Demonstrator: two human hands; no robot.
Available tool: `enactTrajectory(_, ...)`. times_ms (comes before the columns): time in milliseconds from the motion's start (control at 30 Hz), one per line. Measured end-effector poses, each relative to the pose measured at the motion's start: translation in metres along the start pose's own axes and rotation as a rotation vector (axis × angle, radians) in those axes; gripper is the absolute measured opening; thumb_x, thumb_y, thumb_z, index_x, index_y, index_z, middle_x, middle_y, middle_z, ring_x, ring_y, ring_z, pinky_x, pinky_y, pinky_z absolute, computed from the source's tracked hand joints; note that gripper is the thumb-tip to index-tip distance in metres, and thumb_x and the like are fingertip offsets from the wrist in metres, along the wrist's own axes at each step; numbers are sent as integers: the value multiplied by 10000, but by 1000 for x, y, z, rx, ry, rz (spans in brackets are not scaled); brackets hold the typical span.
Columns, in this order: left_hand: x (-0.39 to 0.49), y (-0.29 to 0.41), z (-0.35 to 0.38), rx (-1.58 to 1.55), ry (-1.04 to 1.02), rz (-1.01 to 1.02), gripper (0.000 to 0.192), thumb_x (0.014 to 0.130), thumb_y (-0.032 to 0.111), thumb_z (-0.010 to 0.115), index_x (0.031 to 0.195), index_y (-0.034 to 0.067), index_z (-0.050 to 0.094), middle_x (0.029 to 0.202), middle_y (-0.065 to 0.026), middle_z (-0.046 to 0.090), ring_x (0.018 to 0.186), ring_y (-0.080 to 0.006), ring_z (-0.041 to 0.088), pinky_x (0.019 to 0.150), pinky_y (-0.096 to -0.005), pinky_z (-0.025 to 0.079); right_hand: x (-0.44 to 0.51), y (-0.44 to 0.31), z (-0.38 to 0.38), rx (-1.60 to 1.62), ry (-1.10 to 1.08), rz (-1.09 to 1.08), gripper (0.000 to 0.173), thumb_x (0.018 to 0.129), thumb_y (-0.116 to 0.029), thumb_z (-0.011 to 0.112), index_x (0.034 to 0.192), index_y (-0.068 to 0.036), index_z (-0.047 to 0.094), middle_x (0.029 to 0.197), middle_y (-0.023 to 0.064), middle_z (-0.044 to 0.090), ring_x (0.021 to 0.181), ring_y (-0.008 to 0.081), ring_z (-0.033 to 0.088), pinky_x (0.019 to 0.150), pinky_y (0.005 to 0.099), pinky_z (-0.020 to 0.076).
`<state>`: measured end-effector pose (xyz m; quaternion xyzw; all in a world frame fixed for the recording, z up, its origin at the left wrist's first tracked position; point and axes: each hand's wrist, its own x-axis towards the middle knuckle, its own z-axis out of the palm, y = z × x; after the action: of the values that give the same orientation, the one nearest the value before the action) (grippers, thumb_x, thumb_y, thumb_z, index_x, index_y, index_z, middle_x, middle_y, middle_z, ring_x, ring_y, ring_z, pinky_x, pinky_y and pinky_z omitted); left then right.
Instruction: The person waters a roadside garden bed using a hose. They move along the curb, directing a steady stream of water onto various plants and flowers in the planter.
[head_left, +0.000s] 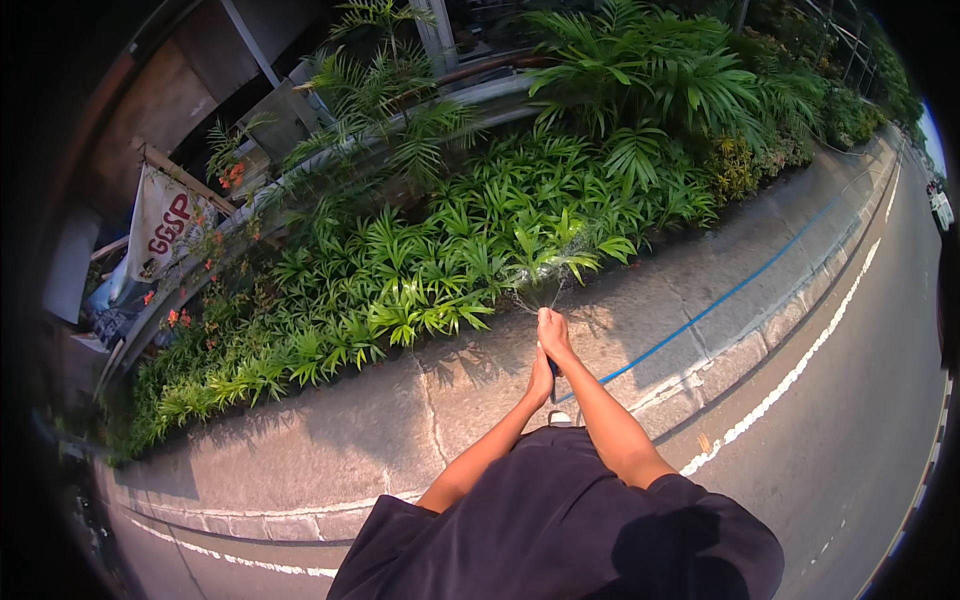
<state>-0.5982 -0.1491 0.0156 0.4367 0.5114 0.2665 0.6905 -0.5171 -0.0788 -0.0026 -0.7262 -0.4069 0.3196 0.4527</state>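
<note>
My right hand (553, 333) is closed around the front end of a blue garden hose (701, 313), its outlet hidden by the fingers. Just below and to the left, my left hand (538, 377) is also on the hose, close against the right hand. Water (541, 285) fans out from the hose end over the edge of a bed of low green leafy plants (480, 225). Behind my hands the hose bends and runs along the pavement towards the upper right.
The concrete pavement (375, 427) borders the plant bed and ends at a kerb (757, 343). Beyond it lies an asphalt road (847, 390) with a white line; a vehicle (940, 205) is at the far right. A curved railing, larger palms (645, 67) and a cloth banner (165, 221) stand behind the bed.
</note>
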Motion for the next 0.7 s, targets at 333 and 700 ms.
enactTrajectory(333,5,2,-15,-63,40,9,745,960,561,115,1407,-9,291,1398,-186,372,1316,-259,320,1082,-343,231,18,23,30,170,-104,-87,379,896,-281,389,733,44,497,674,244,508,627,369,509,624,432,398)
enactTrajectory(700,37,-34,1,-116,85,172,670,966,555,123,779,36,503,670,-57,519,620,-151,497,621,-303,433,15,4,2,45,88,-56,406,895,-286,378,747,59,535,714,280,545,696,450,538,638,471,404)
